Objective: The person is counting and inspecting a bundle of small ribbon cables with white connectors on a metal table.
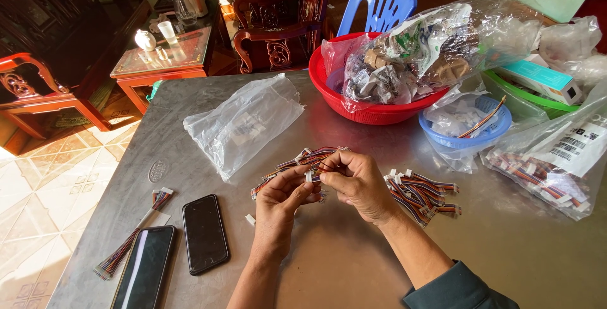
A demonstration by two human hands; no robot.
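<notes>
Two hands meet over the middle of the metal table (354,265), working a bundle of short multicoloured wire harnesses (302,160) with small white connectors at their ends.

Head view: the left hand (281,198) comes up from the near edge with its fingers curled, thumb and fingertips pinching a white connector on the bundle. The right hand (357,182) arrives from the near right corner, wrist bent inward, its fingers folded over and pressed on the same wires just beside the left thumb. Both forearms slope up from the near edge, and the bundle fans out to the left of the hands, slightly above the table.

These harnesses look very light, limp and thin; the wires probably flex freely while the plastic connectors stay rigid, so the connector body seems the surest place to grip, since pulling on bare wire could likely strain the crimps.

More loose harnesses (423,192) lie just right of the right hand. Toward the near left corner lie two dark phones (203,233) and another harness (136,236). A clear plastic bag (243,122) lies beyond the hands, and a red basket (373,110) of packaging sits near the far edge.
</notes>
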